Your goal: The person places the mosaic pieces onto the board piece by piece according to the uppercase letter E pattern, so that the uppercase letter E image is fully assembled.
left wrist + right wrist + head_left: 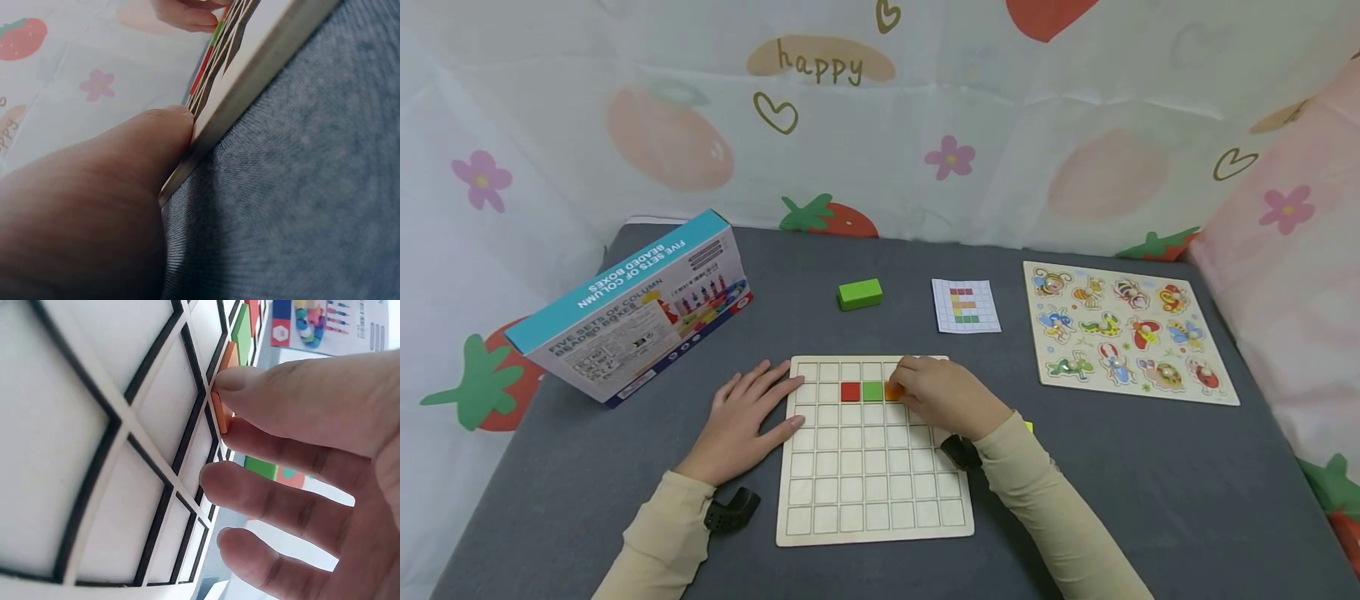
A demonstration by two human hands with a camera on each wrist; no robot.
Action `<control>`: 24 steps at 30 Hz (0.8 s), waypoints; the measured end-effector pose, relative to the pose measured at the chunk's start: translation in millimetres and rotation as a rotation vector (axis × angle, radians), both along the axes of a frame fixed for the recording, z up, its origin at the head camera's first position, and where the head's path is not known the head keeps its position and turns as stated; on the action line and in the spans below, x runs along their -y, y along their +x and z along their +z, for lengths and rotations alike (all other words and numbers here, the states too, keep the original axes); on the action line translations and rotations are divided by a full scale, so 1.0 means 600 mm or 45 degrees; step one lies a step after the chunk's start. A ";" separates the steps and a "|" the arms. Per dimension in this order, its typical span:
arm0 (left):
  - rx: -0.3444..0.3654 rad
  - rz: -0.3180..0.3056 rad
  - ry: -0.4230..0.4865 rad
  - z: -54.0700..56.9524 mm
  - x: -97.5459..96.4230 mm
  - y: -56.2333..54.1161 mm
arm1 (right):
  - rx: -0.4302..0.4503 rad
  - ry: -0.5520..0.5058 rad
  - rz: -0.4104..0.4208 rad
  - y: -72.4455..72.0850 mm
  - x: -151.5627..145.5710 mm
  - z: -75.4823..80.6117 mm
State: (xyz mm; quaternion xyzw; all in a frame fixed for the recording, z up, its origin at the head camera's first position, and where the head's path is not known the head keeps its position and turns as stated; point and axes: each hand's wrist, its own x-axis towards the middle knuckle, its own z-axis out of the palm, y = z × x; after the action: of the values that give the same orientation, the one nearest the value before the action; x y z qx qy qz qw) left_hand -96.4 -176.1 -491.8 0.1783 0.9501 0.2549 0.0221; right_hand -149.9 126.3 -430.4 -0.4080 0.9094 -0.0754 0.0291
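Note:
A wooden grid board [876, 517] lies on the table, with a red tile [850, 392], a green tile [872, 391] and an orange tile [892, 392] side by side in one upper row. My right hand [946, 395] is over the board's upper right, thumb and index finger pinching the orange tile [222, 415] at its cell; the thumb hides part of it. The other fingers hang over the grid. My left hand [741, 421] lies spread, index fingertip and thumb touching the board's left edge. In the left wrist view, the thumb [156, 144] presses that edge.
Behind the board are a green block [860, 294] and a pattern card [966, 306]. An insect puzzle board [1131, 333] lies at right, a large box [632, 312] stands at left. Something yellow [1029, 427] peeks out beside the right sleeve.

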 end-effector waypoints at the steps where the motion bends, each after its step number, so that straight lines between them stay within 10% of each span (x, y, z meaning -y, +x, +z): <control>1: 0.001 0.000 0.000 0.000 0.000 0.000 | 0.002 -0.001 -0.002 0.000 0.000 0.000; 11: 0.002 0.004 0.000 0.001 0.000 0.001 | 0.006 -0.041 -0.075 0.013 -0.038 0.017; 24: -0.020 0.000 0.001 -0.001 0.000 -0.001 | 0.151 0.022 -0.432 0.066 -0.185 0.034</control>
State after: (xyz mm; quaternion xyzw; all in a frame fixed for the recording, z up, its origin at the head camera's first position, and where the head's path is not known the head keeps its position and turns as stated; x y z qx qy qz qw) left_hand -96.8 -176.3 -492.6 0.1804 0.9501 0.2540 0.0145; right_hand -110.2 237.3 -410.3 -0.2433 0.9625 -0.0954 0.0728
